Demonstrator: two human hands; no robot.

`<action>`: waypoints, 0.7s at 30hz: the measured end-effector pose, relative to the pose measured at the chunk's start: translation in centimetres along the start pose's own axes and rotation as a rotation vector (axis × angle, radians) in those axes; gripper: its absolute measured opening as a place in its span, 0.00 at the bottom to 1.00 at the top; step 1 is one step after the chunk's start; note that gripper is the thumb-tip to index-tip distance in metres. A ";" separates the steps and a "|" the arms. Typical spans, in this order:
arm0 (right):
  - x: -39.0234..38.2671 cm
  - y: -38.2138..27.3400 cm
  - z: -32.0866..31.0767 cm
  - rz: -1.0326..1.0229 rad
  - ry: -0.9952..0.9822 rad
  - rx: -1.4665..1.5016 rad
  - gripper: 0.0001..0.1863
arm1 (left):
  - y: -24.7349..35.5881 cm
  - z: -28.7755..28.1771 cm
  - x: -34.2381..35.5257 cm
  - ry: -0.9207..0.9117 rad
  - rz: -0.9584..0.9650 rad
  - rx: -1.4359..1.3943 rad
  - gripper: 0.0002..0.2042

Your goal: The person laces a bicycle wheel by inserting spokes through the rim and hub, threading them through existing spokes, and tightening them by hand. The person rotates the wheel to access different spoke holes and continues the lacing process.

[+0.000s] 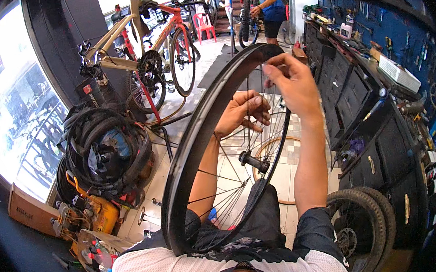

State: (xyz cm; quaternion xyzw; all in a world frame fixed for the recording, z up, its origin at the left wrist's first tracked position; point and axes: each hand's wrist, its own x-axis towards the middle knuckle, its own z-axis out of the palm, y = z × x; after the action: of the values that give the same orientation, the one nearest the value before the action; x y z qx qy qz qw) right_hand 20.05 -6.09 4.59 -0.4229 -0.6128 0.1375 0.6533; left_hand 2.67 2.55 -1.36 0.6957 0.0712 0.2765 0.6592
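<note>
A black bicycle wheel [179,179] stands upright before me, leaning on my body, its black hub [253,162] facing right. My left hand [243,113] is inside the wheel among the spokes, fingers curled around a spoke. My right hand [292,85] is at the top of the wheel, thumb and forefinger closed at the inner side of the rim; whatever sits between those fingertips is too small to name.
Bicycles [131,61], piled tires [103,141] and a yellow machine [97,213] line my left. Drawer cabinets [350,111] and spare wheels [377,212] flank my right. Another person [266,0] works on a bicycle at the back, near a red chair [205,26] and someone else [227,7].
</note>
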 end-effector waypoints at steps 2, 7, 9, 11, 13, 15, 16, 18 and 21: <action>-0.8 -1.1 -1.0 -0.001 0.043 -0.025 0.07 | -0.4 -0.4 -1.1 0.055 0.043 -0.068 0.12; -5.0 -2.6 -4.6 -0.093 0.233 -0.048 0.07 | -6.7 -1.7 -3.5 0.246 0.001 0.287 0.15; -8.6 -2.1 -7.6 -0.056 0.333 -0.146 0.07 | -8.7 -1.6 -5.2 0.242 -0.134 0.147 0.16; -12.5 -1.3 -10.0 0.056 0.444 -0.223 0.08 | -9.3 -2.2 -6.5 0.254 -0.166 0.140 0.17; -16.6 0.4 -12.7 0.104 0.499 -0.294 0.09 | -9.7 -2.3 -7.3 0.256 -0.176 0.122 0.17; -20.8 3.0 -15.4 0.213 0.482 -0.303 0.10 | -9.8 -2.5 -8.0 0.260 -0.157 0.120 0.17; -22.9 4.3 -16.5 0.278 0.455 -0.310 0.09 | -10.0 -2.7 -8.2 0.239 -0.146 0.123 0.16; -26.8 6.5 -17.1 0.396 0.382 -0.295 0.08 | -10.2 -2.1 -8.7 0.252 -0.149 0.114 0.16; -30.0 7.6 -15.5 0.539 0.265 -0.190 0.07 | -11.0 -2.1 -9.2 0.277 -0.123 -0.001 0.19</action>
State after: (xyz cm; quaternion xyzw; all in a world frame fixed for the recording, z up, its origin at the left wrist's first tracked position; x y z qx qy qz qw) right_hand 30.45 -28.36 -19.72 -0.6433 -0.3983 0.1917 0.6251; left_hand -3.16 1.46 -14.60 0.6447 0.2039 0.3290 0.6592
